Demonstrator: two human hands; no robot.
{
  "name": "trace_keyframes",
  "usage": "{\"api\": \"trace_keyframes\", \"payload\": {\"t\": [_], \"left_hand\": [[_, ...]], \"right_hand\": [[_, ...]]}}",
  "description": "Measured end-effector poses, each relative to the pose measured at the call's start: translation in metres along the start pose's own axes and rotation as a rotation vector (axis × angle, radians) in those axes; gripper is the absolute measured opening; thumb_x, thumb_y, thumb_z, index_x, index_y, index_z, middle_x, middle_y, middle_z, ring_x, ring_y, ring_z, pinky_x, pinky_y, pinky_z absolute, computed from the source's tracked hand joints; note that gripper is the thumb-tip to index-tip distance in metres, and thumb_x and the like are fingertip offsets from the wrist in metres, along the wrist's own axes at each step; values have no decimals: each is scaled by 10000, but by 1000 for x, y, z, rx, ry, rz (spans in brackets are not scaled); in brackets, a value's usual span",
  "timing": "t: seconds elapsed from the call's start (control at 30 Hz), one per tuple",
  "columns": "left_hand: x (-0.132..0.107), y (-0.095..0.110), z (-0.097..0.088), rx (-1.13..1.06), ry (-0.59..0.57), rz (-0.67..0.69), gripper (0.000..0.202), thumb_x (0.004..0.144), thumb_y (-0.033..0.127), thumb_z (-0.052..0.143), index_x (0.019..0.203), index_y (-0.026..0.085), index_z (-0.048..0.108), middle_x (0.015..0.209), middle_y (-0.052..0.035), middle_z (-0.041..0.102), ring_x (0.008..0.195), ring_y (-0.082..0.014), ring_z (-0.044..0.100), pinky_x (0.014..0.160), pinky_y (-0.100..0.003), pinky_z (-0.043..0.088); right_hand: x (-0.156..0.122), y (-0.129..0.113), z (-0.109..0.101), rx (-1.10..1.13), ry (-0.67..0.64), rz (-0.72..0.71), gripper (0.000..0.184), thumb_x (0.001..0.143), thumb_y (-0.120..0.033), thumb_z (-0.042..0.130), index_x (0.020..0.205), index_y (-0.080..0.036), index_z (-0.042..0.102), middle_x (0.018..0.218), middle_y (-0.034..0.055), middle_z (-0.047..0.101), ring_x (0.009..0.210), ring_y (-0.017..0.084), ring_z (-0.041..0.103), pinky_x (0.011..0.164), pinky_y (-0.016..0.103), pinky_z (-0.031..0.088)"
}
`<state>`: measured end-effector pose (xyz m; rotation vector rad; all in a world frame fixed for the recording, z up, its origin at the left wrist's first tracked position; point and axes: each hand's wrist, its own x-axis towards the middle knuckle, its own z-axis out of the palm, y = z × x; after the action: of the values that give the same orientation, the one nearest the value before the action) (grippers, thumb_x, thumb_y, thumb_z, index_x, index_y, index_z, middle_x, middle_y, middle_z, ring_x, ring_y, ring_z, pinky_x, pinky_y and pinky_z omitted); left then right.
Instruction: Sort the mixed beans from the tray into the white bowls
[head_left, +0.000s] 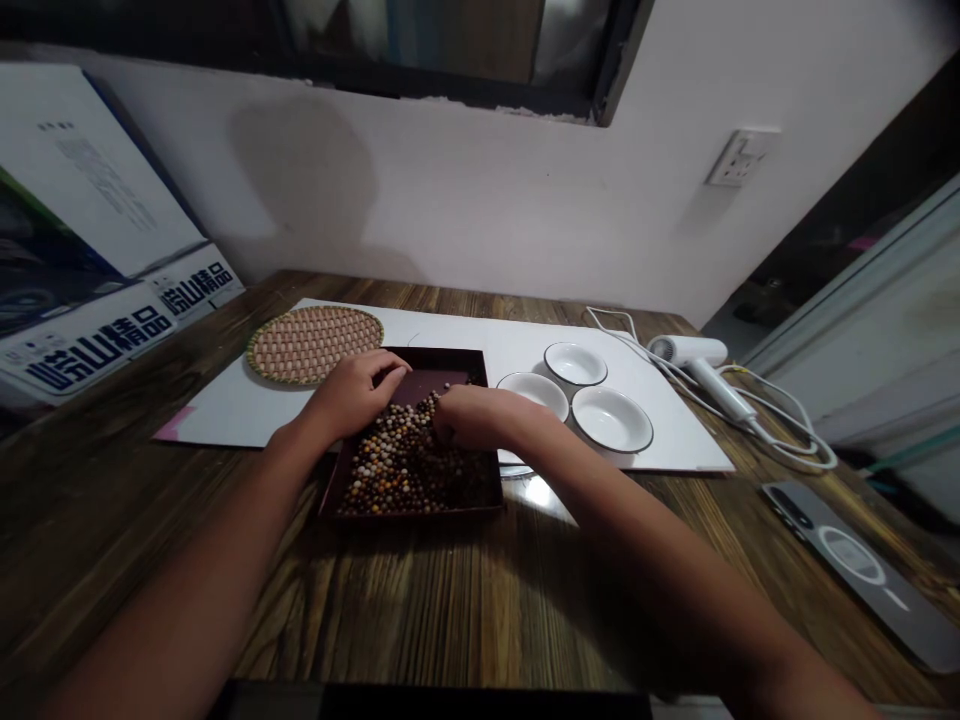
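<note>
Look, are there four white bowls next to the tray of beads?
Not quite: there are three white bowls, not four. The head view shows them next to the tray of beads.

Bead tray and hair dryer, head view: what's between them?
In the head view, three white dark-rimmed dishes sit on a white board, between the dark tray of beads and the white hair dryer.
</note>
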<state>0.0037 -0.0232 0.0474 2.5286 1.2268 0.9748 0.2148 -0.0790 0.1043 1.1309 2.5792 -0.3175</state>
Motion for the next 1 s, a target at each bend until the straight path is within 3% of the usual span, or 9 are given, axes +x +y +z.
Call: {"api": "trace_keyframes", "payload": {"t": [0.33,0.47,0.57,0.67,0.77,1.0], "left_hand": [[0,0,0,15,-14,-13,285,1000,369,507,989,205,740,1058,-76,782,1005,-255,707,940,-393,540],[0,1,-1,21,-19,-27,291,999,379,504,993,211,741,1066,-78,785,1016,-262,710,949,-401,544],[0,1,-1,25,-17,-34,296,997,390,504,988,217,743,1079,-79,788,1038,-269,709,960,-405,547],[0,0,0,26,-12,-27,297,997,384,508,990,209,748,1077,-84,789,1034,-268,710,956,-401,547],[0,0,0,29,-11,-27,297,997,378,510,993,207,752,1074,-84,789,1029,-268,712,956,-397,545],[0,1,0,37,-7,-23,293,996,374,510,985,207,751,1075,-84,787,1027,-268,713,950,-385,538]], "right_hand": [[-4,-3,2,22,-6,-52,153,820,-47,595,849,-145,708,836,27,697,629,108,448,589,283,320],[-14,6,-7,67,65,-64,116,819,-68,604,807,-153,682,780,3,658,628,101,425,589,272,325],[-29,25,-15,119,170,32,144,832,-63,578,820,-150,692,754,-4,646,614,93,384,583,267,328],[-47,48,-22,155,237,220,193,823,-72,573,885,-159,734,771,7,682,606,93,415,572,271,337],[-57,67,-24,143,215,393,228,802,-83,602,918,-171,778,820,34,733,636,114,510,582,283,363],[-55,79,-17,138,116,548,236,825,-120,645,981,-163,816,954,97,770,721,158,621,641,296,419]]}}
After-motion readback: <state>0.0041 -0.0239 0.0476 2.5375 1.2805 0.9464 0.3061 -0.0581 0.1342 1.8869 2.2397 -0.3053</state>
